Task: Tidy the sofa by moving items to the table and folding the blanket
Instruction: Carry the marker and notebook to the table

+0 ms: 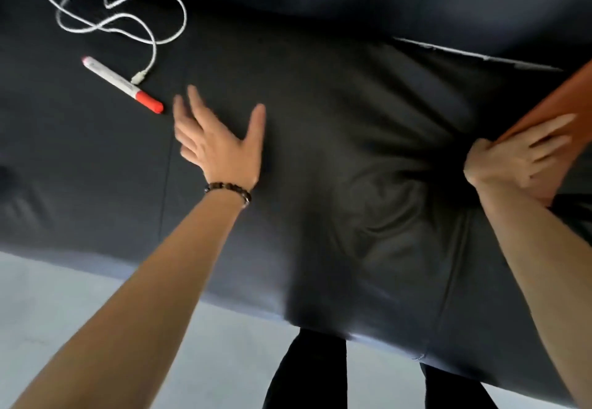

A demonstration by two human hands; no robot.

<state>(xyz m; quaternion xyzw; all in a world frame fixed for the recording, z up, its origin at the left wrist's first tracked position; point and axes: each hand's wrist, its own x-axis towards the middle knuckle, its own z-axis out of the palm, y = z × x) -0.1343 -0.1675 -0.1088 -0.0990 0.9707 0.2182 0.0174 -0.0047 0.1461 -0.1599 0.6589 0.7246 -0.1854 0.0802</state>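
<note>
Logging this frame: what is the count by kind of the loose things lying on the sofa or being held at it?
White cable: 1
Red-capped marker: 1
Dark blanket: 1
Orange flat item: 1
Total: 4

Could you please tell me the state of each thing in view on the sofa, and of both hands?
Marker: capped, lying flat on the sofa.
White cable: loosely looped, plug end against the marker.
Left hand: open, fingers spread, holding nothing.
Right hand: gripping the orange item.
Dark cloth: spread, creased toward the right hand.
</note>
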